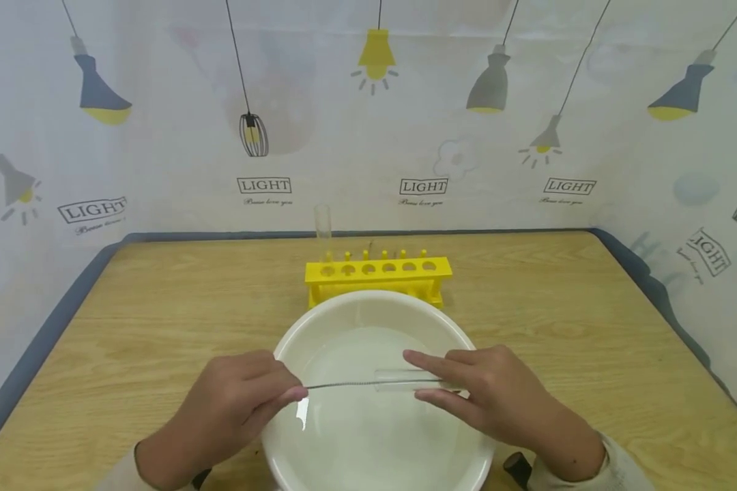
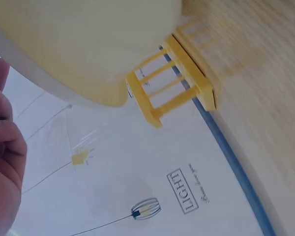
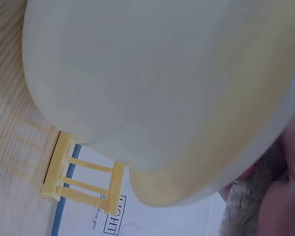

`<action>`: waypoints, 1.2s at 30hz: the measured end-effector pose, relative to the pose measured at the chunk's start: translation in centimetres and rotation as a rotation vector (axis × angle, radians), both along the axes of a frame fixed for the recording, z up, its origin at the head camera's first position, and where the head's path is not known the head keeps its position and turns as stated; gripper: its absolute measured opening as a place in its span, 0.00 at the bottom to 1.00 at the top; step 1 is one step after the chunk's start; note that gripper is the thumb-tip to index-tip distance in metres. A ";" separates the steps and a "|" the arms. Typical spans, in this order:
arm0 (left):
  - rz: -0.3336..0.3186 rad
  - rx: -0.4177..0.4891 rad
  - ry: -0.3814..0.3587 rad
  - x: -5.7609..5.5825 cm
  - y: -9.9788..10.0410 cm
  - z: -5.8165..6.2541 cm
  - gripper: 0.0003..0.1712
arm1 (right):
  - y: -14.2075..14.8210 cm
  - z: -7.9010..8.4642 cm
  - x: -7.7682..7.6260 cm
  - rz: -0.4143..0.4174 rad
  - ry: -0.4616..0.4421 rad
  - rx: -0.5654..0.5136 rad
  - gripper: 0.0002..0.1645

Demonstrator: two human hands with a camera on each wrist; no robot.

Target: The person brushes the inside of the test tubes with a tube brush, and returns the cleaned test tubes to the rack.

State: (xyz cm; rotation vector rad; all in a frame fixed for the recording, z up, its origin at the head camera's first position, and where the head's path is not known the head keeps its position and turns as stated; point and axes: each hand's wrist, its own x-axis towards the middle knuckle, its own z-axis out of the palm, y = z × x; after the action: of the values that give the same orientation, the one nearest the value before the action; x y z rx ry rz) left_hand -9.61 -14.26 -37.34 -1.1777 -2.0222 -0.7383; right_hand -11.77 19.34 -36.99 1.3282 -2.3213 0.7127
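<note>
Over a white basin (image 1: 344, 310) of water, my left hand (image 1: 239, 395) pinches the thin twisted-wire handle of a test tube brush (image 1: 340, 384). The wire runs into the mouth of a clear glass test tube (image 1: 396, 375), lying level, which my right hand (image 1: 497, 385) grips between thumb and fingers. In the head view my right fingers hide the tube's far end and the brush head. Greyish bristles (image 3: 246, 206) show beside the right hand in the right wrist view. Only part of the left hand (image 2: 5, 147) appears in the left wrist view.
Behind the basin stands a yellow test tube rack (image 1: 377, 269), with another clear test tube (image 1: 323, 221) upright at its left end. Wood-grain table (image 1: 178, 307) surrounds them. A lamp-printed sheet (image 1: 344, 136) walls the back and sides.
</note>
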 end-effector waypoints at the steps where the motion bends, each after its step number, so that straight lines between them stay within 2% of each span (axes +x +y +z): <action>1: 0.007 -0.010 0.030 -0.1 0.0 0.1 0.19 | 0.1 0.0 0.0 0.013 -0.013 0.001 0.24; 6: 0.027 -0.040 0.078 -0.1 -0.3 0.4 0.20 | 0.3 0.0 -0.2 0.062 -0.026 0.011 0.23; 9: 0.012 -0.023 0.023 -0.2 -0.5 0.2 0.20 | 0.2 0.0 -0.3 0.052 0.013 0.023 0.23; 14: -0.038 0.028 -0.157 -0.1 -0.9 -0.2 0.19 | -0.1 0.1 -0.3 -0.004 0.149 0.035 0.22; 19: -0.110 0.088 -0.334 0.0 -0.9 -0.2 0.17 | -0.5 0.2 -0.5 -0.019 0.298 -0.022 0.21; 23: -0.140 0.129 -0.504 0.4 -1.0 -0.2 0.21 | -0.7 0.2 -0.5 -0.039 0.354 -0.058 0.21; 25: -0.127 0.146 -0.581 0.5 -1.0 0.0 0.21 | -0.7 0.2 -0.5 -0.052 0.368 -0.070 0.21; 31: -0.029 0.162 -0.837 1.0 -1.2 0.8 0.22 | -0.8 0.3 -0.6 -0.071 0.382 -0.094 0.21; 36: -0.035 0.184 -1.011 0.9 -1.4 1.3 0.24 | -0.7 0.2 -0.7 -0.071 0.391 -0.098 0.20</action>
State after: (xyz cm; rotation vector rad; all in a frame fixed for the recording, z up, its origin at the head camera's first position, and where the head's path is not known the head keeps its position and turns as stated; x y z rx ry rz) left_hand -8.72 -15.66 -36.03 -0.7760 -2.6098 -1.7454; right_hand -12.48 18.61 -36.77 1.2109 -1.9848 0.4865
